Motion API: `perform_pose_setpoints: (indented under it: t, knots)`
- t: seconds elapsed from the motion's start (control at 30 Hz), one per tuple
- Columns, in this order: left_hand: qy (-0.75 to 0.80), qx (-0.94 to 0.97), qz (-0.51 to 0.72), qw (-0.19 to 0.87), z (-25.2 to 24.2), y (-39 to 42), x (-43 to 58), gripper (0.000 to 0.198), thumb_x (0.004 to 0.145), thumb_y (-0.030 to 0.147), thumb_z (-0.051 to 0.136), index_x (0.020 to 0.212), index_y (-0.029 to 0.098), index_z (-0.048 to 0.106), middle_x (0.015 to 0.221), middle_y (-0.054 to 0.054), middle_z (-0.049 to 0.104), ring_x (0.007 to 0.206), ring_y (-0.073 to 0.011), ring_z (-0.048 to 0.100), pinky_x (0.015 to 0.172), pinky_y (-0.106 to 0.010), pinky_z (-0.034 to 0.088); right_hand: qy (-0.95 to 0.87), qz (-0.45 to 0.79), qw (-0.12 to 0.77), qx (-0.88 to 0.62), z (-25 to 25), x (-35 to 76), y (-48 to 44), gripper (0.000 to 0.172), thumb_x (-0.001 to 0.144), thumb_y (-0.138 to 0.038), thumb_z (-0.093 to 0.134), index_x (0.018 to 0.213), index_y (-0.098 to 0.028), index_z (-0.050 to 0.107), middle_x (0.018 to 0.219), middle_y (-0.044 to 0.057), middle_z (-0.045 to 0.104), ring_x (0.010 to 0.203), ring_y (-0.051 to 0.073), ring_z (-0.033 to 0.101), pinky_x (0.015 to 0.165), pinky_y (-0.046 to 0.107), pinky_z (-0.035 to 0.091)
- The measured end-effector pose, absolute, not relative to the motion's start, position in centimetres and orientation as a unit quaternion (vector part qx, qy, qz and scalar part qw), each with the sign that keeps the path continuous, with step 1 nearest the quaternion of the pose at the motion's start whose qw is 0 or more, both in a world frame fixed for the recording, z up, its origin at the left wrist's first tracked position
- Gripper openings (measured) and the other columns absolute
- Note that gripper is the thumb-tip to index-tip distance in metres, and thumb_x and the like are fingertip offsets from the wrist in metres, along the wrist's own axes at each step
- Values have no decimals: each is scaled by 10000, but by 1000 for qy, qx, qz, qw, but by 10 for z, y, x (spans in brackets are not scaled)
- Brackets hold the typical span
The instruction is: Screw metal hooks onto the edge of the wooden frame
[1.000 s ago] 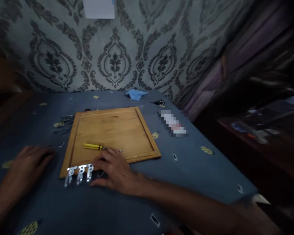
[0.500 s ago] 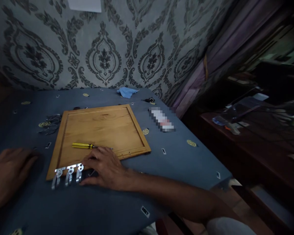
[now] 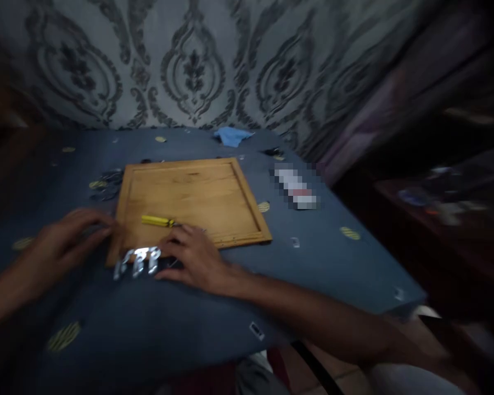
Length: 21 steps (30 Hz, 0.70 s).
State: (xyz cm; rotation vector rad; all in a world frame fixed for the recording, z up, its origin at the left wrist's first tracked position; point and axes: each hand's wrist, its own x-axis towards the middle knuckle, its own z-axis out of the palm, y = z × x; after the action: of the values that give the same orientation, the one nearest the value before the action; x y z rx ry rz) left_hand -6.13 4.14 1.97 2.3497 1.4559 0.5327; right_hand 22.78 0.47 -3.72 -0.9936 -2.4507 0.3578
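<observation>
A framed wooden board [image 3: 193,192] lies flat on the blue cloth. Along its near edge sits a shiny metal hook rail [image 3: 142,253], its hooks hanging toward me. My right hand [image 3: 193,258] closes round the rail's right end, fingers on the board side and thumb below. Just beyond those fingers a yellow-handled screwdriver [image 3: 158,221] rests on the board, its tip partly covered by the hand. My left hand [image 3: 76,238] is at the board's left edge, thumb and fingers apart with nothing between them; whether it touches the frame is too blurred to tell.
Left of the board lies a pile of dark metal pieces [image 3: 107,185]. A light-blue cloth [image 3: 233,136], a small black item [image 3: 274,152] and a pixelated packet [image 3: 296,187] lie farther back. Patterned wallpaper [image 3: 193,66] rises behind the table; a dark red surface [image 3: 420,203] stands at the right.
My left hand has come in from the left to the board's left edge. My right hand keeps hold of the hook rail. The whole view has shifted with the camera.
</observation>
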Motion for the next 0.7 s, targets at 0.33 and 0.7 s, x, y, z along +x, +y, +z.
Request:
perform_pose_setpoints:
  t: [0.33, 0.7]
  knots:
    - [406, 859, 55, 307, 63, 52, -15, 290, 976, 435, 492, 1011, 214, 677, 1004, -59, 707, 977, -237, 633, 873, -357, 506, -880, 135, 299, -342, -43, 231, 5, 490, 924, -546, 701, 1193, -137, 728, 1094, 126, 686, 1058, 286, 601, 884, 430, 516]
    - [327, 887, 10, 326, 43, 52, -1, 199, 1032, 328, 502, 1069, 220, 665, 1118, -64, 672, 1107, -234, 610, 990, -369, 489, -883, 129, 273, -358, -42, 229, 5, 503, 911, -565, 713, 1232, -178, 725, 1127, 118, 691, 1091, 290, 594, 907, 452, 519]
